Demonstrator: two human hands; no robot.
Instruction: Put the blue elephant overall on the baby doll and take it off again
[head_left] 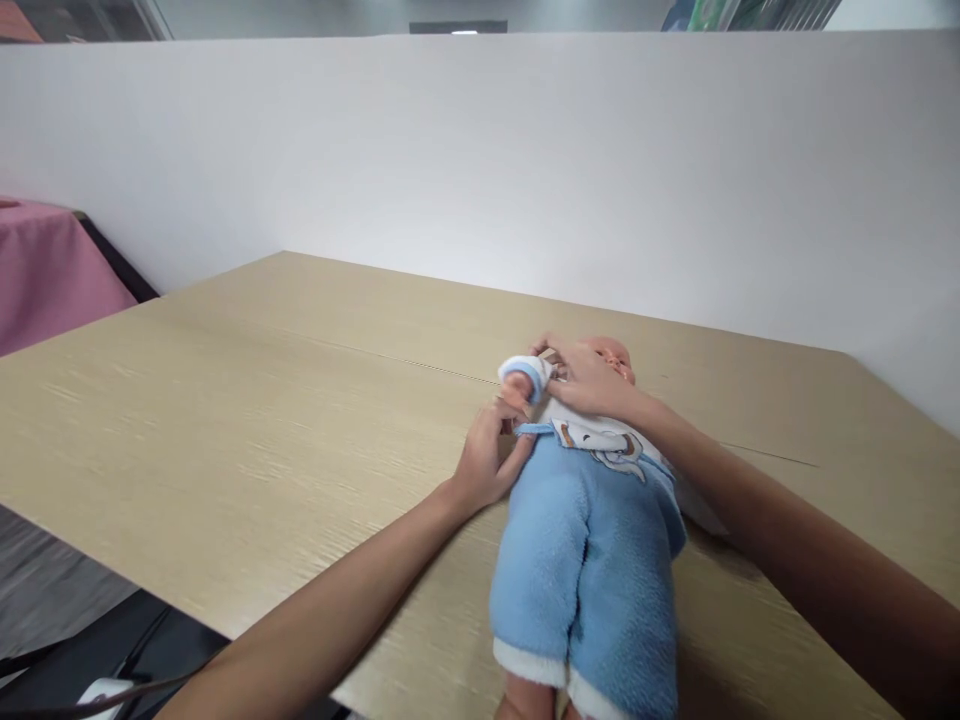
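Note:
A baby doll (613, 352) lies on its back on the table, head away from me. It wears fluffy blue pants (585, 560) with white cuffs and a white top (592, 438) with blue trim and a printed animal. My right hand (589, 380) reaches across the doll's chest, fingers closed on the white and blue sleeve (529, 370) and covering part of the head. Just below the cuff, my left hand (487, 455) has its fingers curled at the doll's small hand (516, 390), beside the top's hem. Their exact contact is partly hidden.
The wooden table (247, 400) ends at a white partition (480, 170). A pink cloth (56, 265) is at the far left. Below the table's near left edge are a cable and a white device (105, 695).

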